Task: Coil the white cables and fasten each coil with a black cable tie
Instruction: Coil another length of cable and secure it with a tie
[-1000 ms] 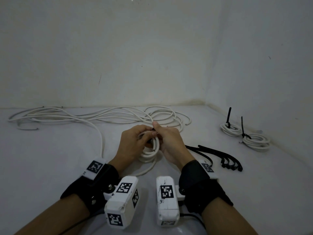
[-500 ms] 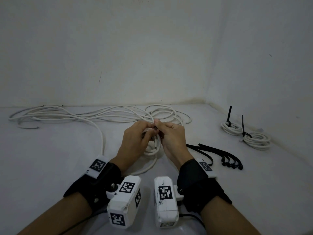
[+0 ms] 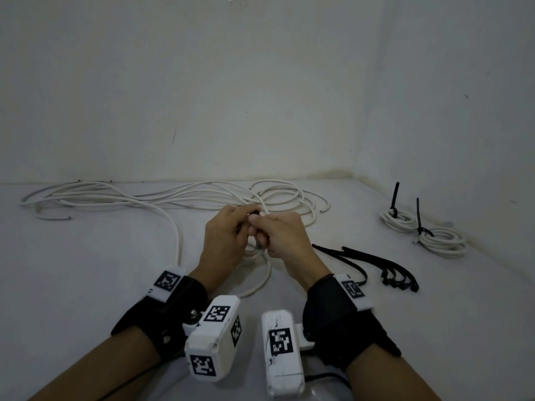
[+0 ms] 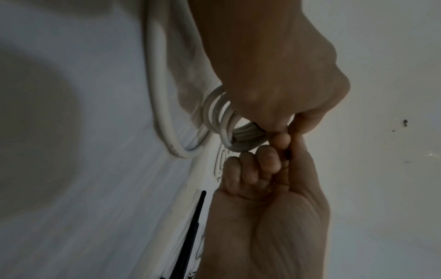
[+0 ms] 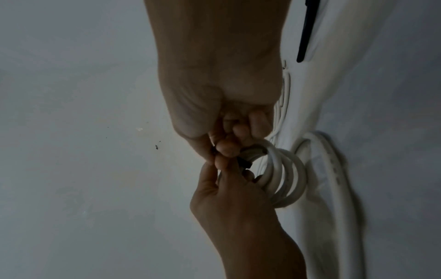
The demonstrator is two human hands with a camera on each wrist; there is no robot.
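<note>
Both hands meet over the middle of the tabletop (image 3: pixel 86 285), lifted slightly off it. The left hand (image 3: pixel 224 241) has its fingers curled round a small coil (image 5: pixel 284 181) of white cable, several loops bunched together. The right hand (image 3: pixel 285 238) pinches a black cable tie (image 5: pixel 244 163) between thumb and forefinger, right at the bundle; only a short dark piece of the tie shows, so whether the tail is already through the head cannot be told.

A trailing length of cable (image 3: pixel 176 235) runs from the coil back to the loose cables (image 3: pixel 173 195) lying along the far wall. Two finished coils (image 3: pixel 422 230), each tied with a black tail sticking up, sit at the right near the wall. Spare ties (image 3: pixel 376 264) lie just right of the right wrist.

Judged step: closing the tie round the coil.

Doing it well, as judged:
- Keep the left grip tight so the loops stay stacked and none slips outside the band.
- Feed the tail squarely into the head, then pull straight along the tie.
- Cinch until snug; stop before the cable jacket is crushed.
- Risk: the trailing length tugging the coil open while the tie is still slack.
</note>
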